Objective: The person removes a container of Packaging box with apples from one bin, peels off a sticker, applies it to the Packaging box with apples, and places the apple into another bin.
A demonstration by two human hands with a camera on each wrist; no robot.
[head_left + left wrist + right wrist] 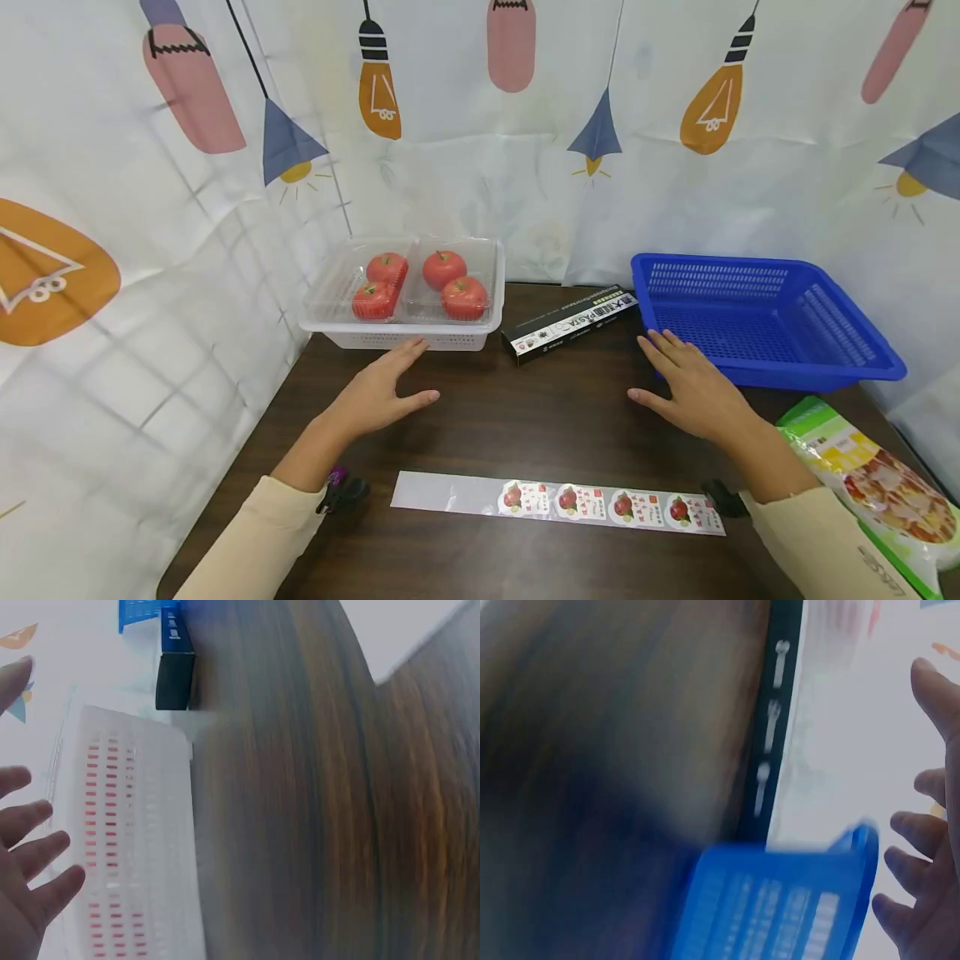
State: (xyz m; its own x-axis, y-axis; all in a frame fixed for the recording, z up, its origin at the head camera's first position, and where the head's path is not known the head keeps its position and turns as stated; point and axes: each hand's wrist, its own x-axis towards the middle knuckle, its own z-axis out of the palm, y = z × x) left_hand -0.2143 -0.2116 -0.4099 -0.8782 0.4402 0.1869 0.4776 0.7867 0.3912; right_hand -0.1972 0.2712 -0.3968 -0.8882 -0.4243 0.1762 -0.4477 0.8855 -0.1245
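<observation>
Above the table, my left hand (382, 392) is held with its fingers straight and nothing in it, just in front of the white basket (408, 340). In that basket sit two clear plastic boxes, each with two red apples (444, 270) inside. My right hand (693, 385), also empty with fingers extended, hovers by the near left corner of the blue basket (825, 367). Between the baskets, a black and white pasta box (570, 323) lies at a slant. A strip of labels (558, 502) printed with red fruit lies flat in front of both hands.
A green and white food bag (877, 492) lies at the right edge of the dark wooden table (525, 425). Behind and to the left hangs a white curtain (480, 183) with lamp prints. Nothing shows inside the blue basket. Dark wrist straps sit on both sleeves.
</observation>
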